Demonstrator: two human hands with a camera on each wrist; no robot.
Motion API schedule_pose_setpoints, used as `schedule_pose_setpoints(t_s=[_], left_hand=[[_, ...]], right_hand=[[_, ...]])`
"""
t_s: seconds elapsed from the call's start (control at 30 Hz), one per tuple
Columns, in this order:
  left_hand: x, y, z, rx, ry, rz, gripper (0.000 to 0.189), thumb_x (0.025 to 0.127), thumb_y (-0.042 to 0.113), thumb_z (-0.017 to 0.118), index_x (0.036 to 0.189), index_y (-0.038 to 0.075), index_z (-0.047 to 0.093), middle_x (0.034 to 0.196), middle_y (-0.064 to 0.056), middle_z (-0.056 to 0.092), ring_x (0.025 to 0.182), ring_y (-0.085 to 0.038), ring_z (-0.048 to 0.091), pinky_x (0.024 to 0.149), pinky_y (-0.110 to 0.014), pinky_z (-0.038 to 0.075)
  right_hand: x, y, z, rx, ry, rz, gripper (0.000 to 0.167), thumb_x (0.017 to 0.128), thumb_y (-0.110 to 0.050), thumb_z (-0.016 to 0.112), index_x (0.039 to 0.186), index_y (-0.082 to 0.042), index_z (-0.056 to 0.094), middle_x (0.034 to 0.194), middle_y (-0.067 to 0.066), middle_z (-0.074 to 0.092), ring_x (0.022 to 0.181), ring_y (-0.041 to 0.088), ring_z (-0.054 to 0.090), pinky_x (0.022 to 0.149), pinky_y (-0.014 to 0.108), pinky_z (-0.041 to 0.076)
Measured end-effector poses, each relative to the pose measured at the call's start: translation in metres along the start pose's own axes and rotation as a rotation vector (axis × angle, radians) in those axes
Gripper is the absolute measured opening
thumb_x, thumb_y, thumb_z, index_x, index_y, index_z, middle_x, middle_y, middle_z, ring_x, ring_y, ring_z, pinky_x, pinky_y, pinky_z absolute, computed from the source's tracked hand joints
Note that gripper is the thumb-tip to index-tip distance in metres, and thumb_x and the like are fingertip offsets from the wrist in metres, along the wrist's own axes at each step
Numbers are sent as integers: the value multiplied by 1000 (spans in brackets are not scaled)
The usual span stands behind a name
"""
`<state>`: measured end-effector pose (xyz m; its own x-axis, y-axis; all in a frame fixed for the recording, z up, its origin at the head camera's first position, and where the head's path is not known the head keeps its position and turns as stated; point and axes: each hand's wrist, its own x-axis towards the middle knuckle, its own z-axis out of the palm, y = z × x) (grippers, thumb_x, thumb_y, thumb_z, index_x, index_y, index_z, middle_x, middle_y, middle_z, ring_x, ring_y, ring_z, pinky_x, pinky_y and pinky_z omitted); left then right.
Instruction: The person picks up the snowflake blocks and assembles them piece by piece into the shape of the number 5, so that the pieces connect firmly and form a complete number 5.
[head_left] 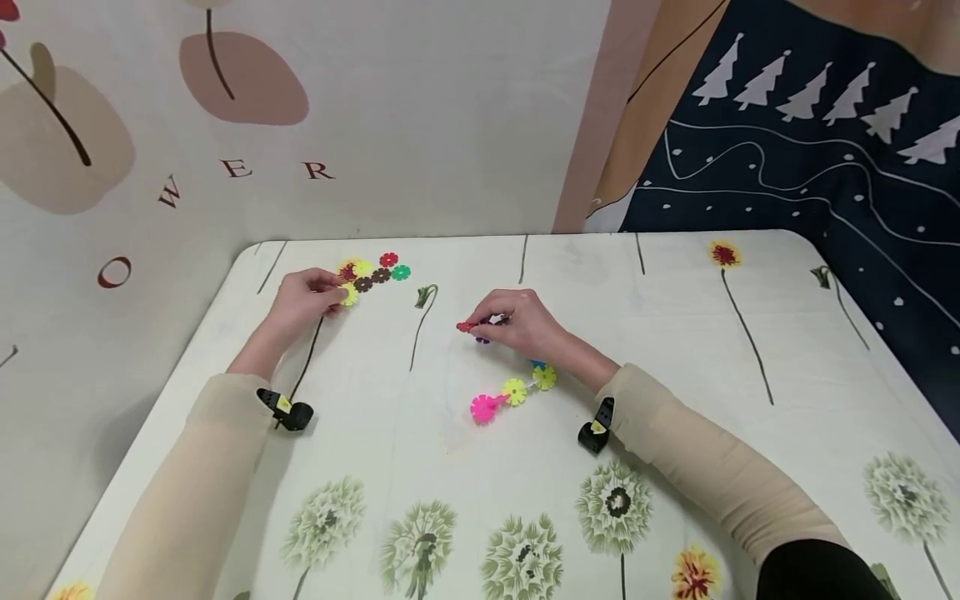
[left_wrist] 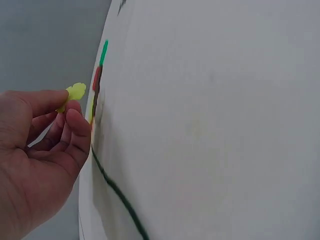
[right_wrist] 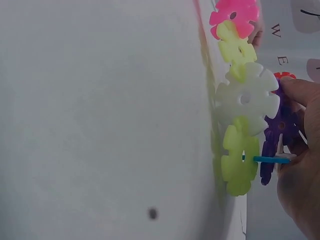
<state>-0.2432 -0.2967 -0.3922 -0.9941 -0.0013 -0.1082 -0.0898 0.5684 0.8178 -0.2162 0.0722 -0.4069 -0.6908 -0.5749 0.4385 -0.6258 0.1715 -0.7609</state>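
My left hand [head_left: 300, 302] pinches a yellow snowflake disc [left_wrist: 76, 91] between thumb and fingers, just above the table at the back left. My right hand [head_left: 525, 321] holds a chain of interlocking snowflake discs at its purple disc [right_wrist: 282, 125], over the middle of the table. A red disc [head_left: 465, 327] shows at the right fingertips; how it joins the purple one is hidden. From there the chain runs through a blue disc [right_wrist: 270, 159], a yellow-green disc [right_wrist: 232, 170], a white disc [right_wrist: 257, 107] and a yellow disc [head_left: 513, 392] to a pink disc [head_left: 483, 409].
Loose discs lie beside the left hand: red [head_left: 388, 259], green [head_left: 401, 272], yellow [head_left: 362, 267] and brown [head_left: 381, 276]. The white tablecloth [head_left: 420, 433] has printed flowers. A patterned wall covering [head_left: 450, 125] rises along the table's back edge.
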Motion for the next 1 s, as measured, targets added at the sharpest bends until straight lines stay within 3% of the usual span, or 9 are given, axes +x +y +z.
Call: schedule_pose_setpoints(t_s=[0.27, 0.67, 1.0], left_hand=[[-7, 21, 28, -73, -117, 42, 31, 101, 10, 66, 124, -9, 61, 109, -18, 62, 76, -12, 64, 69, -23, 58], [-21, 53, 71, -175, -265, 113, 24, 98, 2, 68, 119, -8, 65, 95, -18, 68, 73, -18, 68, 69, -29, 61], [-27, 67, 88, -249, -335, 119, 24, 97, 1, 67, 119, -8, 65, 95, -17, 69, 73, -18, 68, 71, -32, 61]], right_hand=[[0, 1, 0, -4, 4, -16, 16, 82, 5, 83, 95, -4, 81, 90, 1, 74, 76, 11, 68, 67, 28, 54], [0, -1, -1, -9, -9, 40, 13, 84, 3, 82, 95, -4, 81, 91, 1, 74, 78, 13, 68, 71, 28, 55], [1, 0, 0, -16, 1, 42, 12, 84, 3, 82, 93, -4, 80, 90, 2, 74, 76, 11, 68, 69, 27, 55]])
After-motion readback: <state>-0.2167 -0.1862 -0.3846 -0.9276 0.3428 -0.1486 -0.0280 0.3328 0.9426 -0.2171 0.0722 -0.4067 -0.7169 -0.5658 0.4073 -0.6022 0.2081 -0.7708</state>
